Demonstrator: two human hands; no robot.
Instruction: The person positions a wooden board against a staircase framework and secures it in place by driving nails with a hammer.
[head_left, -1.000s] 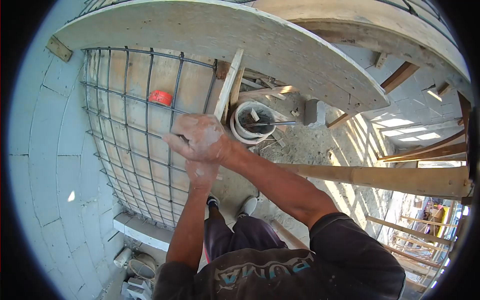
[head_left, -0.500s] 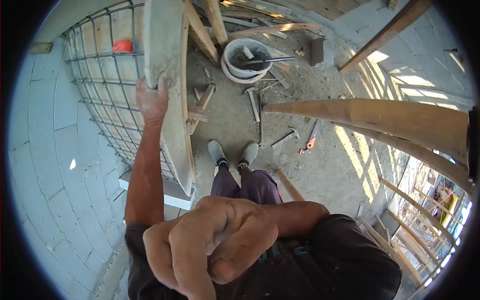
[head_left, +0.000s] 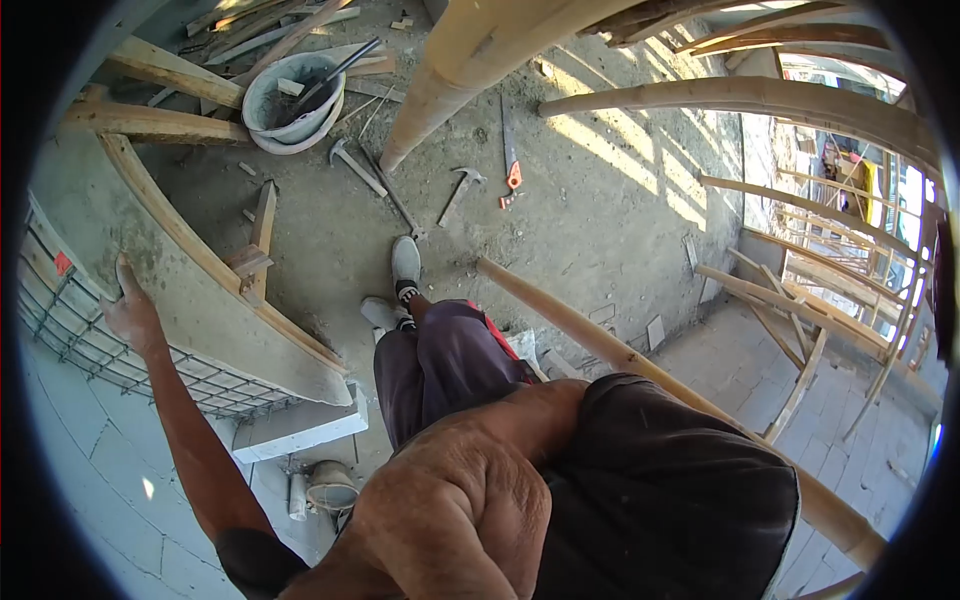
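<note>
My left hand (head_left: 132, 312) is at the upper left, wrapped over the edge of a long grey board (head_left: 190, 270) with a pale wooden strip along its far side. One digit lies on the board's face; the others are partly hidden. Below that hand a wire mesh (head_left: 75, 315) of crossed bars runs along the board, and a bit of red tape (head_left: 62, 263) shows behind it. My right hand (head_left: 450, 500) is very close to the camera at the bottom, bent and closed, with its fingertips out of sight. Whatever it may hold is hidden.
A bucket (head_left: 290, 105) with a tool in it stands on the floor. Nearby lie a hammer (head_left: 355, 165), a second hammer (head_left: 460, 195) and a red-handled saw (head_left: 512, 170). Bamboo poles (head_left: 640, 365) slant across the room. A white block (head_left: 300, 430) lies below the board.
The view has turned to the right, so the board and bucket sit further left. My feet have shifted. My left hand stays on the board; my right hand has rotated, its fingers now lower.
</note>
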